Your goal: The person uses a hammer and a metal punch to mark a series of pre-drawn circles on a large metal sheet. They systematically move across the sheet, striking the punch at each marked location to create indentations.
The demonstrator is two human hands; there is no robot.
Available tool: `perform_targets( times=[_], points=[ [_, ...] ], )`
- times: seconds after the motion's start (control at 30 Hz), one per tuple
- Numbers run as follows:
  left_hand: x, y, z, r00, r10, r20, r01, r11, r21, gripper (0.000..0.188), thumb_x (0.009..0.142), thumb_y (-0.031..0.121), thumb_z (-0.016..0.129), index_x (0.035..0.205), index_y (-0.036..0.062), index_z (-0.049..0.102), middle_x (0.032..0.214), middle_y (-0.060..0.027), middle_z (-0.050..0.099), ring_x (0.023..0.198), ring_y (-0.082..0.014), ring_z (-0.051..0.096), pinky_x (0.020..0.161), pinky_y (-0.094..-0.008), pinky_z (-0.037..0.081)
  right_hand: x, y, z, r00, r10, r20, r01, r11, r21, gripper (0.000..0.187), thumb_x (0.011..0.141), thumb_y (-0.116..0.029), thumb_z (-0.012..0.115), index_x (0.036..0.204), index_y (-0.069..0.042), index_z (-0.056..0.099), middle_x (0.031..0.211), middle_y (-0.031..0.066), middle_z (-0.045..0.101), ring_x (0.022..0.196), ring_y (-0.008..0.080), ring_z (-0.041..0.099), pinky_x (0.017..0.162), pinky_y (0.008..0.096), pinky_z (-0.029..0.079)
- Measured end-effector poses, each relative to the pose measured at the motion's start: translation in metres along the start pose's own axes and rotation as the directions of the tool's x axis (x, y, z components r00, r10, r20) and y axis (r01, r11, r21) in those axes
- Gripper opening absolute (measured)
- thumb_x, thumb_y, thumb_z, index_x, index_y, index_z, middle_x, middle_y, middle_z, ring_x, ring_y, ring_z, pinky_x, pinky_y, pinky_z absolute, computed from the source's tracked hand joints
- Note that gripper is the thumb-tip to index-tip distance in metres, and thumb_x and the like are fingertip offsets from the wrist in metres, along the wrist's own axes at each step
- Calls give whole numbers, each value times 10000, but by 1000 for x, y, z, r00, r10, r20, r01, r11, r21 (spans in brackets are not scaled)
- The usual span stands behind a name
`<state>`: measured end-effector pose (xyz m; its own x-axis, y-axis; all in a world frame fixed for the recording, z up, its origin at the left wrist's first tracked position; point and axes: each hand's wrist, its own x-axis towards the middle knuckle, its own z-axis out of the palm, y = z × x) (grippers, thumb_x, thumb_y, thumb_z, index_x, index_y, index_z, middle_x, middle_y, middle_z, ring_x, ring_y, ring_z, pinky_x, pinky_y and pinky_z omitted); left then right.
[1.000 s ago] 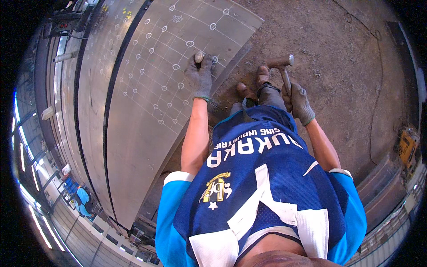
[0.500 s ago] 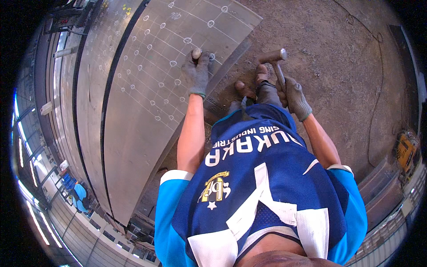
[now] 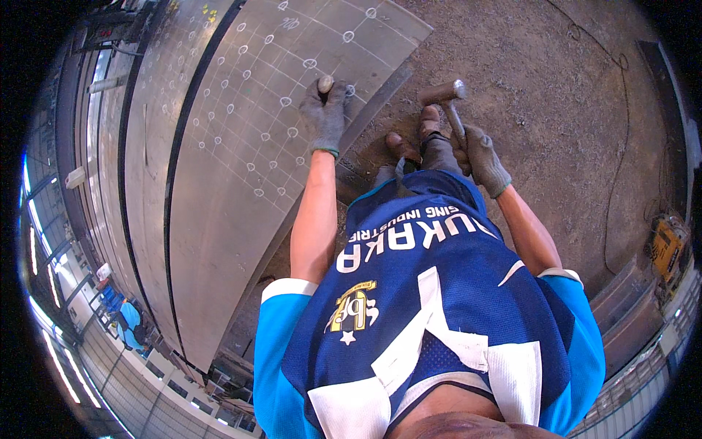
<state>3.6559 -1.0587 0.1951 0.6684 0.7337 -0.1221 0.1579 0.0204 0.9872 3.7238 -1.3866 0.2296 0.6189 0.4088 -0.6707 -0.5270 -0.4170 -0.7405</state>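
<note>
My left hand [image 3: 323,121], in a grey work glove, is closed around a metal punch [image 3: 325,84]. Only its pale rounded end shows; the tip is hidden. The hand rests at the right part of a large grey steel plate [image 3: 234,175], which carries chalk grid lines and several small chalk circles. One circle lies just right of the fingers. Off the plate's edge, my gloved right hand [image 3: 484,161] grips a hammer [image 3: 443,93] by its handle, the head raised over the brown ground near my boots.
Another marked plate [image 3: 150,110] lies to the left, past a dark gap. My boots [image 3: 430,121] stand on dirt ground beside the plate's edge. A cable [image 3: 623,146] runs along the ground at right, near a yellow machine [image 3: 667,249] and steel beams [image 3: 621,322].
The hammer head has shifted slightly left, toward the plate. My left hand stays nearly in place with the punch, and the view has moved very little.
</note>
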Motion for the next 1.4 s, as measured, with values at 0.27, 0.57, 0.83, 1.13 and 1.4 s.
perform_targets(
  times=[0.27, 0.57, 0.83, 1.13, 1.4],
  points=[
    [-2, 9, -1, 998, 67, 10, -67, 961, 267, 264, 905, 199, 822, 1066, 18, 716, 906, -50, 746, 806, -117, 674, 751, -327, 561, 24, 0, 8, 977, -188, 98, 209, 930, -301, 256, 1051, -301, 500, 952, -97, 617, 683, 26, 551, 526, 140, 517, 463, 329, 394],
    [-14, 37, 5, 980, 194, 51, -198, 902, 384, 319, 926, 236, 817, 1140, 28, 705, 1001, -75, 762, 898, -171, 694, 803, -358, 558, 33, -158, 53, 639, -641, 426, 741, 364, -564, 176, 985, -209, 626, 1044, -47, 664, 752, 131, 645, 654, 260, 639, 585, 386, 473],
    [-11, 1, 7, 972, 232, 17, -224, 910, 349, 392, 903, 278, 825, 1181, 36, 693, 1094, -102, 752, 983, -206, 706, 872, -407, 561, 47, -198, 93, 443, -844, 303, 800, 524, 291, 415, 1065, -462, 519, 1001, -78, 664, 697, 36, 553, 629, 172, 526, 557, 333, 397],
    [-1, -25, -6, 945, 319, 68, -320, 867, 382, 371, 899, 278, 795, 1164, 41, 689, 1040, -69, 729, 962, -193, 678, 870, -388, 548, 56, -94, 36, 742, -462, 485, 670, 510, -540, 297, 1051, -293, 514, 930, -44, 621, 702, 48, 566, 604, 182, 552, 551, 376, 430],
    [3, 15, -28, 968, 90, -233, -82, 996, 44, 228, 946, 166, 790, 1112, 33, 706, 994, -38, 750, 881, -138, 702, 796, -319, 576, 30, -20, -4, 965, -229, 124, 256, 741, -621, 322, 1065, -324, 490, 868, -88, 584, 637, -7, 486, 470, 121, 447, 426, 344, 326]
  ],
)
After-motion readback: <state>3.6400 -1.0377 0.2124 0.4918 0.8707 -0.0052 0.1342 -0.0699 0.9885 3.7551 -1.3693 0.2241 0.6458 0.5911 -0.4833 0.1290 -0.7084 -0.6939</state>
